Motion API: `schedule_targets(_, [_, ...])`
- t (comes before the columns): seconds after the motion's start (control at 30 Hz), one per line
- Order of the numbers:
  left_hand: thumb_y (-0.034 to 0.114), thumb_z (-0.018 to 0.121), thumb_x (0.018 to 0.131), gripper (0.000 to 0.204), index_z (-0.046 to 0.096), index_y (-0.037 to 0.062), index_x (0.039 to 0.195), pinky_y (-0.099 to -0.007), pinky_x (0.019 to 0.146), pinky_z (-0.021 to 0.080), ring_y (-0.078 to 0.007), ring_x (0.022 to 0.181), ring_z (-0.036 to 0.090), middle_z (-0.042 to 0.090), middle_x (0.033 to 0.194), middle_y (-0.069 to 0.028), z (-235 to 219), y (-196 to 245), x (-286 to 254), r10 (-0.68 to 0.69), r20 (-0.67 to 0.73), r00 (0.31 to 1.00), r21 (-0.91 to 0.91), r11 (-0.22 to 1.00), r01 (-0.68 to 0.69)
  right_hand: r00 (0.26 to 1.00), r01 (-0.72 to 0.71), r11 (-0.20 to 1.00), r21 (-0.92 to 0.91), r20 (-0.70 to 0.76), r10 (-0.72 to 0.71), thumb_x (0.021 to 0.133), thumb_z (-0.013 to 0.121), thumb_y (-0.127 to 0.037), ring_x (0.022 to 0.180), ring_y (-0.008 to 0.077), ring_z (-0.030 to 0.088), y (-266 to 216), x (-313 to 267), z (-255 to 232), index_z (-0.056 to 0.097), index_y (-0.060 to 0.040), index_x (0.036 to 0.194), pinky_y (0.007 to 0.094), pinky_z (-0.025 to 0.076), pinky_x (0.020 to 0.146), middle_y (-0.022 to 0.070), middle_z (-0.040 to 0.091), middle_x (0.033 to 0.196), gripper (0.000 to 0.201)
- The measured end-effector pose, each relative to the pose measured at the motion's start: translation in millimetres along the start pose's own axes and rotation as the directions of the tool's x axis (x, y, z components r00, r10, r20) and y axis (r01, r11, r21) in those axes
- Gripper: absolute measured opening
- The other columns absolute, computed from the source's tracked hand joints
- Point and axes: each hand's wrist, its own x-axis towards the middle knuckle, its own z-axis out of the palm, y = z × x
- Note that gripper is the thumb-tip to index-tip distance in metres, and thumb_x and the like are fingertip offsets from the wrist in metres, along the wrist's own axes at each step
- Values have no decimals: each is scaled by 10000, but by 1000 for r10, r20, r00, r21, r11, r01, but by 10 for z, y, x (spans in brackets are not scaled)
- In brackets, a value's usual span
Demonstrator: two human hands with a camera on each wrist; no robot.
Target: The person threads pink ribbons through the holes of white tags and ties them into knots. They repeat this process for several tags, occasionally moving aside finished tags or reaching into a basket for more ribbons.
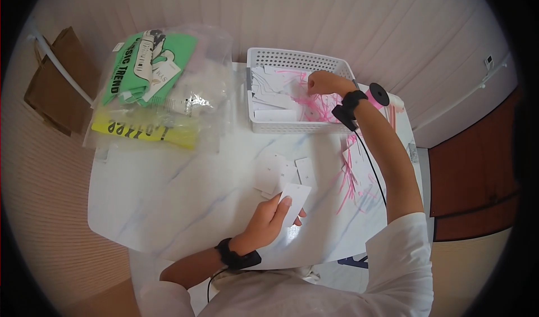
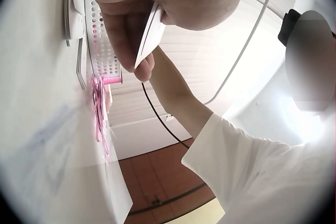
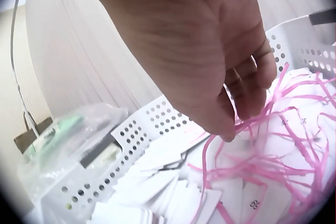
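In the head view my left hand (image 1: 265, 220) holds a white card tag (image 1: 294, 200) with a small hole near its top, the thumb lying on its face. Edge-on in the left wrist view, the card (image 2: 150, 34) sits between thumb and fingers. Several more white tags (image 1: 276, 170) lie loose on the table just beyond that hand. Over the white basket (image 1: 303, 127) is my right hand (image 1: 330, 83). Its thumb and fingertips pinch pink ribbon (image 3: 247, 124) in the right wrist view. Below it, ribbon-strung tags (image 3: 283, 182) lie beside plain white cards (image 3: 152, 179).
Plastic-bagged clothes, one green (image 1: 132, 70) and one yellow (image 1: 143, 133), cover the table's left side. A pink ribbon spool (image 1: 378, 96) with a black end stands right of the basket. More ribboned tags (image 1: 349, 168) lie under the right forearm. A cable (image 1: 373, 168) trails from that wrist.
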Motion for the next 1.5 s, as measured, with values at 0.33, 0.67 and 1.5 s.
schedule_targets(0.33, [235,294,1036,358,515,-40,1097,-285,693,526,-149,712,638,659,870,-97,-6,-54,60,8,-8,1000,25,1000,-8,967,-56,823,565,-173,184,773,636,-158,607,141,669,-227,-597,-446,655,-18,838,268,496,534,45,674,744,156])
schedule_targets(0.67, [300,277,1037,424,485,-33,1196,-294,703,537,-179,744,649,647,950,-132,-87,-83,141,-52,2,999,-33,998,52,869,117,778,617,-443,220,807,617,-140,590,142,652,-346,-732,-487,640,-11,814,255,493,517,72,684,757,132])
schedule_targets(1.5, [193,328,1027,349,557,-33,1164,-285,799,474,-128,834,606,646,887,-85,-25,263,-147,63,235,970,145,984,-99,977,188,209,960,-204,60,929,548,-205,973,131,585,-1398,-2749,924,636,-30,1141,261,465,799,33,657,1062,288])
